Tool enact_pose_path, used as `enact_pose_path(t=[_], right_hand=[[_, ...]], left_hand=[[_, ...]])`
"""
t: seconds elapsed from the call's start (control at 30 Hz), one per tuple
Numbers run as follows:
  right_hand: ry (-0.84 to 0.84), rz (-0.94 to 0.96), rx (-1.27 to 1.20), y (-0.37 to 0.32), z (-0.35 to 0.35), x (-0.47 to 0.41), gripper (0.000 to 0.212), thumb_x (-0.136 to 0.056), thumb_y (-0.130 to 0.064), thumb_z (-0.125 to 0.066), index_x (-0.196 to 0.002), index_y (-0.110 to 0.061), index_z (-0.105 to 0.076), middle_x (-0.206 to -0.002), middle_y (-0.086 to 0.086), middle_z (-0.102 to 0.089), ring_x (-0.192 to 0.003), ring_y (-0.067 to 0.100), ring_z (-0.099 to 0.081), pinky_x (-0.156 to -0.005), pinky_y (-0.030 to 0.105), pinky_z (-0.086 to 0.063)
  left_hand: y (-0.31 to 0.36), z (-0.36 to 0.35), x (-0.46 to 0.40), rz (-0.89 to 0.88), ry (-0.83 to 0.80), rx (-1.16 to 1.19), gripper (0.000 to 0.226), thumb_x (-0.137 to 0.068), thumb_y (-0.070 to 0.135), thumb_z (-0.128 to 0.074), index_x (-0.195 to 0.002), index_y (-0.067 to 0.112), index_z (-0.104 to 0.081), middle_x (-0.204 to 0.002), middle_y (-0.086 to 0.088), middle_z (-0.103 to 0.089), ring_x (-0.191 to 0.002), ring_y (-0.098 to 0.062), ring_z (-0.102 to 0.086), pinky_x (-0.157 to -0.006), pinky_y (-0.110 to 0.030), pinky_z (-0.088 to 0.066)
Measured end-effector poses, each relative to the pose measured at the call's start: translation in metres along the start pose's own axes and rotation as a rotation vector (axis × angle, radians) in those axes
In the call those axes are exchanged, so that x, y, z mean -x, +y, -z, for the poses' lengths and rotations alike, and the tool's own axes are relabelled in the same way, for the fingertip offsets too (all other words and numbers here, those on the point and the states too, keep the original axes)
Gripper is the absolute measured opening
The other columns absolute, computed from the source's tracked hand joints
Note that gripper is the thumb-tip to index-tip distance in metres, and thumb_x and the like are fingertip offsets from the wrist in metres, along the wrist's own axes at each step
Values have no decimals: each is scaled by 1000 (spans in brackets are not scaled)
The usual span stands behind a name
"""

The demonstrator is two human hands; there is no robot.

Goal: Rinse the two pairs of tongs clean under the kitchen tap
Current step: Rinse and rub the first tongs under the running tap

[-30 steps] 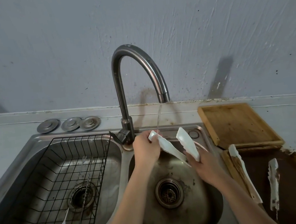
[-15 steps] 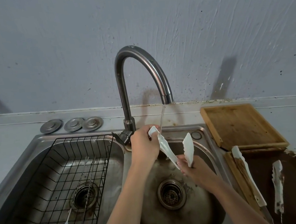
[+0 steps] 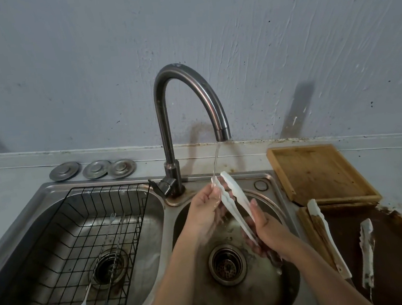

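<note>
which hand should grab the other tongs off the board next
Right. The dirty tongs lie on the dark board right of the sink, beside the right hand. The left hand is nearer the tap and could keep the white tongs under the water.

No legible text, labels or numbers, seemingly.

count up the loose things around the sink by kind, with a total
White plastic tongs: 2, one pair in the hands under the tap, one dirty pair on the dark counter
Round metal sink plugs: 3
Wooden trays: 1
Black wire baskets: 1
Long thin utensils in the basket: 2
Total: 9
</note>
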State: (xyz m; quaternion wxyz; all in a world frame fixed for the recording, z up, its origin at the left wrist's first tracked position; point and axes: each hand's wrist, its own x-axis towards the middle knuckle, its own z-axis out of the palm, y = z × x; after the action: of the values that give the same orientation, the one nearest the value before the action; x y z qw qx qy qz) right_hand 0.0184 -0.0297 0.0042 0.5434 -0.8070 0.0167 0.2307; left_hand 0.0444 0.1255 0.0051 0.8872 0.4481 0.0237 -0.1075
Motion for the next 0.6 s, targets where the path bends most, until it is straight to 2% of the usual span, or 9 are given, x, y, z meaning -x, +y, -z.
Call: enact_pose_path(t=[0.07, 0.2, 0.3, 0.37, 0.43, 0.5, 0.53, 0.6], right_hand=[[-20, -65, -73, -7, -8, -1, 73, -85, -70, -13, -53, -16, -50, -43, -2, -46, -34, 12, -39, -38, 22, -36], [-15, -160, -174, -16, -17, -3, 66, -94, -56, -15, -51, -16, -46, -40, -2, -41, -31, 12, -33, -35, 22, -30], [-19, -149, -178, -22, -16, -7, 61, -96, -50, -17, -56, -15, -46, -39, -2, -39, -30, 12, -30, -33, 20, -27], [-5, -129, -157, -25, -14, -9, 60, -96, -47, -17, -54, -15, -46, -39, -2, -39, -30, 12, -29, -33, 19, -25], [2, -124, -114, -25, -9, -11, 60, -96, -45, -17, -52, -15, -46, -39, -2, -39, -29, 13, -29, -33, 19, -25], [-5, -135, -66, -21, -6, -11, 61, -97, -44, -17, -51, -15, -46, -39, -1, -39, -29, 13, -29, -33, 20, -25], [-10, -142, -47, -19, -5, -10, 61, -97, -44, -17, -51, -16, -46, -40, 0, -39, -29, 12, -30, -33, 20, -26], [-24, -158, -31, -15, -7, -9, 63, -97, -44, -18, -48, -17, -47, -40, -1, -39, -30, 12, -30, -33, 21, -26]], left_hand=[[5, -3, -2, -16, 4, 75, 25, -90, 10, -51, -110, 0, -62, -100, -14, -72, -92, -18, -71, -77, -27, -58], [21, -9, -9, -36, 108, 52, 12, -84, 3, -61, -93, 5, -68, -90, -11, -75, -85, -17, -73, -69, -25, -59], [23, -14, -13, -121, 196, -16, 8, -85, 9, -62, -88, 5, -68, -83, -10, -74, -77, -16, -72, -72, -27, -59], [22, -16, -11, -119, 216, -89, 16, -88, 15, -59, -89, 1, -67, -85, -12, -72, -76, -16, -72, -71, -27, -59], [20, -15, -6, -60, 195, -178, 25, -90, 16, -58, -92, -7, -65, -83, -15, -71, -69, -15, -71, -63, -22, -57], [17, -10, 0, 13, 143, -308, 30, -90, 17, -57, -93, -12, -65, -71, -10, -71, -60, -12, -68, -57, -18, -54], [15, -8, 3, 43, 117, -375, 28, -90, 17, -58, -89, -10, -66, -64, -8, -70, -58, -13, -66, -58, -19, -54], [16, -4, 5, 82, 80, -477, 23, -88, 16, -61, -78, -3, -68, -66, -13, -69, -64, -22, -63, -65, -28, -53]])
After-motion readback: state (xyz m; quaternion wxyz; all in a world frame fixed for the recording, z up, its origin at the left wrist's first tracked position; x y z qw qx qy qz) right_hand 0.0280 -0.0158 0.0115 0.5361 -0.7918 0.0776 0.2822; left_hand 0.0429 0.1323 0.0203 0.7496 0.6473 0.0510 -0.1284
